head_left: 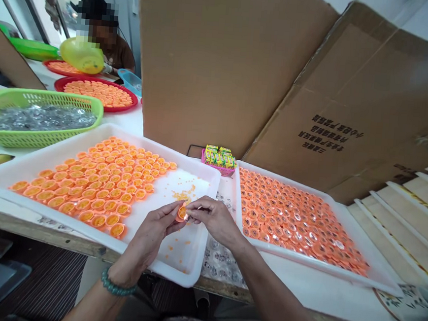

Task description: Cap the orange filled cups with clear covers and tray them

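Your left hand [152,232] pinches a small orange cup [182,211] above the right part of the white tray [186,277], its open mouth facing up toward you, its oval outline longest roughly upright in view, while your right hand [215,217] pinches a blurred shiny bit [187,218] at its rim.

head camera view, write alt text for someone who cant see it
The left hand holds a small orange cup, the right hand at its edge, over a white tray of similar cups and scattered orange bits. A second white tray, covered in orange pieces, lies to the right; cardboard stands behind, another person at upper left.
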Demonstrator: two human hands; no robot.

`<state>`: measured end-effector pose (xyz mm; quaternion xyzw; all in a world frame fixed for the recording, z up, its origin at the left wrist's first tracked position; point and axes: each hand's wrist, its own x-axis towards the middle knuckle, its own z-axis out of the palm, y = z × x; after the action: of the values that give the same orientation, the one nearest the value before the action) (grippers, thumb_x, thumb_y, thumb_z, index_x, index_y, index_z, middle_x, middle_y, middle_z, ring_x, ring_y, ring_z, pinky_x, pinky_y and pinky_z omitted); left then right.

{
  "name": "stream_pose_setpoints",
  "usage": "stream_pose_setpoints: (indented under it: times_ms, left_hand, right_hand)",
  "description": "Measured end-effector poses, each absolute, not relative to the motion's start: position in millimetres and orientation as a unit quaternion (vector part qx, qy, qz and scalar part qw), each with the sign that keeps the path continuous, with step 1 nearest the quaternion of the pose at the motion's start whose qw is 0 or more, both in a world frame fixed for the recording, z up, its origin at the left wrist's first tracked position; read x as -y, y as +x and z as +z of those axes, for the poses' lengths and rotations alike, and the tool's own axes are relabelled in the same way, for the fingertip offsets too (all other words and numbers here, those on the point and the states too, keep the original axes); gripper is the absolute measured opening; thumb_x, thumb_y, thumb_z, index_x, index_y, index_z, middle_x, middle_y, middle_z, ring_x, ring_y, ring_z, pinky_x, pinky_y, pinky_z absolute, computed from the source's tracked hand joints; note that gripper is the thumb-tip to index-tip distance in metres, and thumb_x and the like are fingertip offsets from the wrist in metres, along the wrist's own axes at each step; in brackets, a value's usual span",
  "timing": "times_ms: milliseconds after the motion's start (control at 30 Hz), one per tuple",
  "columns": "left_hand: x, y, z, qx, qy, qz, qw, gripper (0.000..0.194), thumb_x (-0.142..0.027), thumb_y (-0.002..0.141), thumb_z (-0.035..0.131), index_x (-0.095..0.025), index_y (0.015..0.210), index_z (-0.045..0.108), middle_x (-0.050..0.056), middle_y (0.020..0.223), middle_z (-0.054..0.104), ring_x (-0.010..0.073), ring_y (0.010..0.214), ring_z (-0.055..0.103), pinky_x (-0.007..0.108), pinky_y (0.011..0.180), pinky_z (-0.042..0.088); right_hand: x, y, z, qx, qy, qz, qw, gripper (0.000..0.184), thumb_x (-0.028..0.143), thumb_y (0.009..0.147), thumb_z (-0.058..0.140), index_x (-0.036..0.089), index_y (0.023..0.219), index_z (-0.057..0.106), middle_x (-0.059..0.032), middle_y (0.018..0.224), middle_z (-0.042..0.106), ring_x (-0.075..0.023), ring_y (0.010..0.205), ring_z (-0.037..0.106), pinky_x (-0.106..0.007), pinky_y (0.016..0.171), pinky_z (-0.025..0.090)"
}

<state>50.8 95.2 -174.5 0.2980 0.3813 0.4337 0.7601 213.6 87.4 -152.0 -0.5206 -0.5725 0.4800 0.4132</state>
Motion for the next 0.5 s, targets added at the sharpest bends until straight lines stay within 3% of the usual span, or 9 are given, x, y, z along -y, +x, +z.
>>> stream_pose_setpoints:
  times_ms: [233,500]
  left_hand:
    - [-93.7,53.1,-173.5,-0.382,0.317,0.43,0.754,0.035,-0.029,0.069,0.072,-0.017,0.101,0.07,0.007,0.098,0.071,0.0201,0.091,0.064,0.033,0.088,0.049]
    - [-89.2,50.7,-168.5,-0.356,0.358,0.418,0.756,0.036,-0.036,0.07,0.072,-0.017,0.1,0.07,0.009,0.104,0.069,0.0241,0.099,0.062,0.035,0.088,0.049]
  right_hand:
    - [-96.6,203.1,-158.7,0.54,-0.547,0.46,0.444,0.025,0.031,0.063,0.075,0.016,0.078,0.063,0.0023,0.07,0.059,-0.0105,0.063,0.055,-0.022,0.059,0.045]
    - [-97.2,206.2,-147.6,0.561,-0.549,0.463,0.411,0.018,0.031,0.065,0.071,0.015,0.066,0.063,0.0021,0.063,0.059,-0.0103,0.06,0.053,-0.023,0.059,0.043]
